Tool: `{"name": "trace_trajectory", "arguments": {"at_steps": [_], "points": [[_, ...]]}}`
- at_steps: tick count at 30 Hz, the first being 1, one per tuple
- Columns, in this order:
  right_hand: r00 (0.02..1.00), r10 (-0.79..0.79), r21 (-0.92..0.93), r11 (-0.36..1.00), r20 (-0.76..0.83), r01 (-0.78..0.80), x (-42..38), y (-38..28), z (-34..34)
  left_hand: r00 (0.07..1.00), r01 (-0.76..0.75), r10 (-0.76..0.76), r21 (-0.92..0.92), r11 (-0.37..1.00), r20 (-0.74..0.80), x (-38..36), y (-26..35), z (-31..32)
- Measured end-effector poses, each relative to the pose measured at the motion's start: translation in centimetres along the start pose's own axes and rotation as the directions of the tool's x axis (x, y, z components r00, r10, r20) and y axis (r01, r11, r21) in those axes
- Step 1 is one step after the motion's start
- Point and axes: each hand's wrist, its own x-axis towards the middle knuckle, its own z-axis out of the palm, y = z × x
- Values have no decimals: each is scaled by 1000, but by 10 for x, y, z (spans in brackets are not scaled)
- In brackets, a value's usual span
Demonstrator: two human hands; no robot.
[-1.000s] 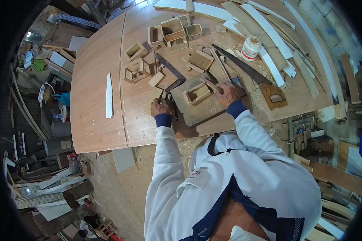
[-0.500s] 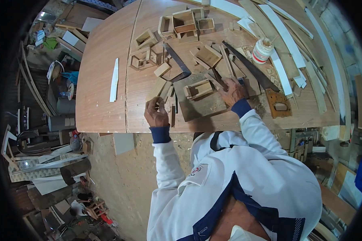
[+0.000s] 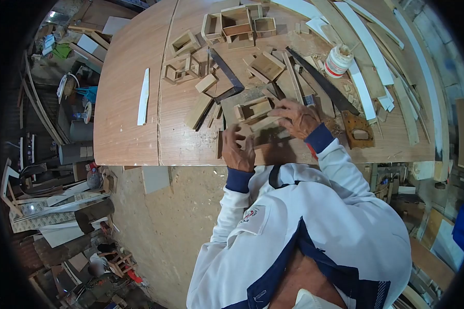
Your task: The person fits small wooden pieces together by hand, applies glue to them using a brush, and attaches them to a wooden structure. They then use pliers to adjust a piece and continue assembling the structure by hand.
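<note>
My left hand point(image 3: 238, 150) is over the near left edge of a flat board point(image 3: 231, 112), its fingers bent and apart with nothing visible between them. Over the board's right side is my right hand point(image 3: 297, 119), palm down, fingers spread, just right of a small open wooden box point(image 3: 254, 109). That box sits on the board. Left of the board a wooden block point(image 3: 199, 111) lies at a slant, beside thin strips. A dark metal square point(image 3: 226, 74) lies beyond. What is under my right palm is hidden.
Several small wooden boxes point(image 3: 237, 27) stand farther back. A handsaw point(image 3: 322, 77) and a white glue jar point(image 3: 338, 61) are on the right, near long white strips point(image 3: 363, 41). One white strip point(image 3: 144, 98) lies on the left. A person point(image 3: 99, 263) is at the lower left.
My left hand has moved right, away from the slanted block, which it was touching. My right hand has shifted slightly nearer to me, its fingers now spread toward the box.
</note>
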Motion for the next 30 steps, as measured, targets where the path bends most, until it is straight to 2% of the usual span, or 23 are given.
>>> {"name": "trace_trajectory", "arguments": {"at_steps": [1, 5, 6, 12, 20, 23, 25, 27, 29, 30], "points": [[999, 5, -40, 999, -43, -7, 2, 2, 1, 993, 113, -112, 14, 993, -49, -3, -5, 1], [997, 25, -27, 999, -74, -27, 15, 15, 5, 999, 9, -7, 60, 998, -34, 3, -42, 8], [998, 26, -47, 999, -59, -28, 19, 15, 6, 993, 115, -113, -76, 990, 24, 6, -37, 7], [999, -8, -83, 997, -47, 4, 27, 18, 17, 996, 50, -49, -4, 999, 80, 19, -55, 16], [999, 15, -149, 989, -35, -20, 27, 19, 21, 991, 102, -104, 18, 995, 84, 24, -48, 28], [997, 51, -84, 995, -54, -55, 23, 16, 21, 985, 157, -156, -6, 988, 77, 25, -50, 32], [984, 149, 14, 989, -94, -148, 20, 11, 15, 979, 189, -186, -37, 981, 85, 25, -57, 38], [985, 155, 21, 988, -77, -154, 16, 17, 16, 984, 170, -162, -137, 976, 71, 26, -63, 40], [985, 160, 30, 987, -63, -158, 14, 22, 19, 982, 178, -168, -120, 977, 88, 26, -61, 39], [991, 99, 7, 995, -91, -98, 15, 22, 21, 980, 192, -184, -121, 974, 77, 28, -51, 34]]}}
